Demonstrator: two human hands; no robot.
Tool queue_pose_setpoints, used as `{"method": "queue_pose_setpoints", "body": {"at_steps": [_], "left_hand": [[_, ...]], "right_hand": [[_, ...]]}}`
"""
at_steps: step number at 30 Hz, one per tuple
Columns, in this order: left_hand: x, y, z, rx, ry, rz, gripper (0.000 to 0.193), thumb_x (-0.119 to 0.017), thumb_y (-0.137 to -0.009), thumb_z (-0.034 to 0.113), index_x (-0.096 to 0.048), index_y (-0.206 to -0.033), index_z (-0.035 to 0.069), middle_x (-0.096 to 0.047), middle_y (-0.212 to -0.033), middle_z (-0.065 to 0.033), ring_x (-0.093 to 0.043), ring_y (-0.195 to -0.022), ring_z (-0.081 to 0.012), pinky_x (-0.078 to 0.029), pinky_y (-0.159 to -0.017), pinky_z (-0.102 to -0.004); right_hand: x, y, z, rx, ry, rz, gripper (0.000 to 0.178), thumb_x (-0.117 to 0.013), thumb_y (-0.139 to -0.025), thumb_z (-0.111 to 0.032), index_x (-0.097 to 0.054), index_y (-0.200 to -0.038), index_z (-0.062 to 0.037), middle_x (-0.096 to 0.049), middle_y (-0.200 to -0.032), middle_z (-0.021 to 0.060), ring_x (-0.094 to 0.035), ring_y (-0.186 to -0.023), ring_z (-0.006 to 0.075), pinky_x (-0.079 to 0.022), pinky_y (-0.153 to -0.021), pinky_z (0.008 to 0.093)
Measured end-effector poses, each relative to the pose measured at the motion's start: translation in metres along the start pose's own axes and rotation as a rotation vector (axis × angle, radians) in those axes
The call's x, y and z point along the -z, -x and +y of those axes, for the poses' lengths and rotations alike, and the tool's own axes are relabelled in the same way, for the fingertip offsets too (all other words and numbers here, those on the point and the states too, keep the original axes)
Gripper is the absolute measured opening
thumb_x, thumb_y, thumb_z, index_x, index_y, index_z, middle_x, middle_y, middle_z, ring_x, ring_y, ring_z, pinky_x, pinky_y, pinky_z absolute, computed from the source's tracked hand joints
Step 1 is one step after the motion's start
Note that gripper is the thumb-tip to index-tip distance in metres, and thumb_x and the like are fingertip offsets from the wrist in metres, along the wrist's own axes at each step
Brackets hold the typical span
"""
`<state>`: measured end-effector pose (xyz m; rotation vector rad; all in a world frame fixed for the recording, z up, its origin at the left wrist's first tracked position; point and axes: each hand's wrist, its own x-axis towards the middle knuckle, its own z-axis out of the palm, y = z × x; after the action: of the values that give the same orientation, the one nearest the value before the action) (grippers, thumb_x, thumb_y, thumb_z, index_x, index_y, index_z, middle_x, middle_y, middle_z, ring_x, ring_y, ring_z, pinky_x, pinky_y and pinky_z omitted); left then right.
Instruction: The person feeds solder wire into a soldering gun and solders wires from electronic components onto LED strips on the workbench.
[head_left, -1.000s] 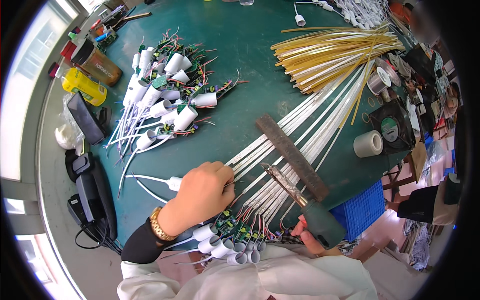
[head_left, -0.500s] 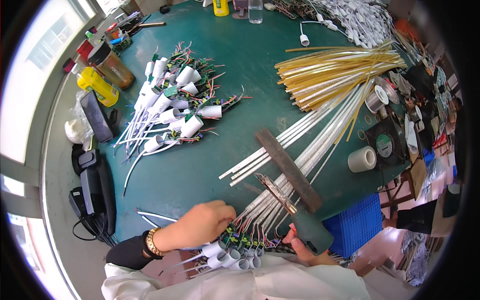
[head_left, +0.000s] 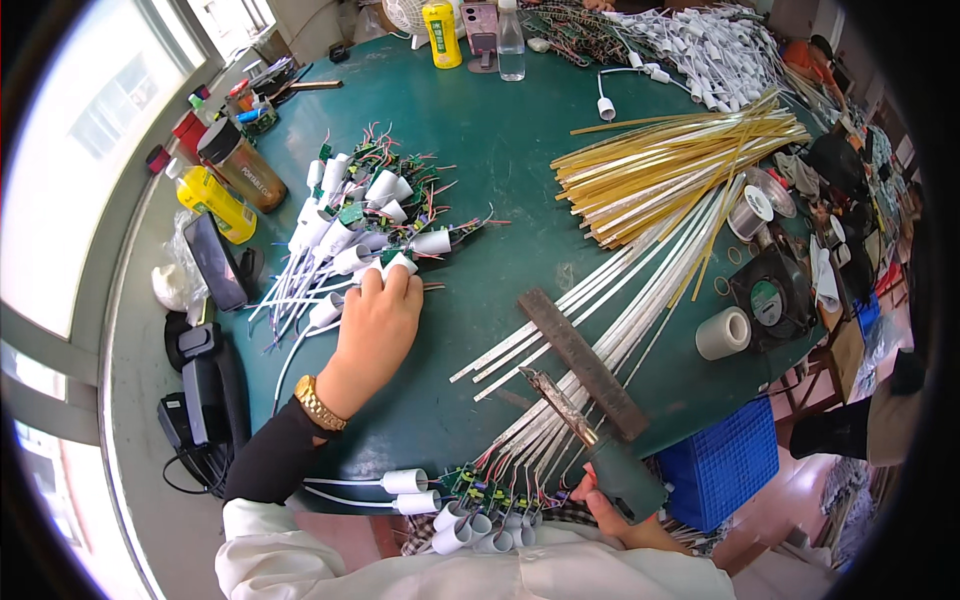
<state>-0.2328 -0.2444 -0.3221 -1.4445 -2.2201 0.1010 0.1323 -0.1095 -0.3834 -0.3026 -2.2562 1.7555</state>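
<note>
My left hand (head_left: 375, 320) lies spread on a light white driver cap (head_left: 398, 264), best taken by its shell; my right hand (head_left: 615, 512) has its grip wrapped round the soldering iron (head_left: 600, 450).

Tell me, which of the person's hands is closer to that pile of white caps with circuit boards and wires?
Left. The left hand rests its fingertips on the near edge of the pile of white caps. The right hand is far off at the table's near edge, gripping a soldering iron.
</note>
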Motion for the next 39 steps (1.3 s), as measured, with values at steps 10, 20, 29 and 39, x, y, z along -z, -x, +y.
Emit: {"method": "queue_pose_setpoints", "body": {"at_steps": [10,20,29,39], "left_hand": [[-0.011,0.027,-0.028,0.002,0.203,0.163,0.018,-0.064,-0.073,-0.001,-0.061,-0.091,-0.001,-0.052,-0.107,-0.0151,-0.056,-0.091,-0.0298,-0.051,-0.070,-0.0368],[-0.004,0.052,-0.073,0.448,1.481,0.793,0.004,-0.050,-0.102,0.008,-0.046,-0.101,0.006,-0.056,-0.093,-0.0077,-0.057,-0.082,-0.0189,-0.050,-0.080,-0.0359],[0.134,0.048,-0.071,0.695,1.338,-0.256,0.004,-0.066,-0.086,-0.002,-0.064,-0.083,-0.002,-0.064,-0.072,-0.0048,-0.059,-0.061,-0.0101,-0.047,-0.055,-0.0226],[0.049,0.029,0.036,0.323,1.214,-0.441,0.007,-0.067,-0.087,0.002,-0.061,-0.086,-0.002,-0.058,-0.074,-0.0044,-0.054,-0.065,-0.0100,-0.045,-0.059,-0.0258]], "right_hand": [[0.002,0.001,0.011,0.092,0.146,-0.025,0.037,-0.058,-0.095,-0.018,-0.048,-0.126,0.0002,-0.063,-0.082,0.0066,-0.065,-0.076,0.0158,-0.051,-0.079,0.0328],[-0.001,0.007,0.009,0.004,-0.013,0.009,0.042,-0.059,-0.096,-0.024,-0.049,-0.128,0.0004,-0.061,-0.085,0.0079,-0.064,-0.076,0.0167,-0.052,-0.071,0.0337],[-0.011,0.004,0.002,-0.179,-0.204,0.190,0.023,-0.064,-0.086,-0.015,-0.057,-0.103,-0.0024,-0.061,-0.078,0.0067,-0.064,-0.067,0.0195,-0.053,-0.063,0.0336],[-0.010,0.000,0.004,-0.057,0.140,0.160,0.017,-0.071,-0.074,-0.012,-0.066,-0.089,-0.0067,-0.064,-0.081,0.0082,-0.063,-0.069,0.0288,-0.051,-0.060,0.0354]]}}
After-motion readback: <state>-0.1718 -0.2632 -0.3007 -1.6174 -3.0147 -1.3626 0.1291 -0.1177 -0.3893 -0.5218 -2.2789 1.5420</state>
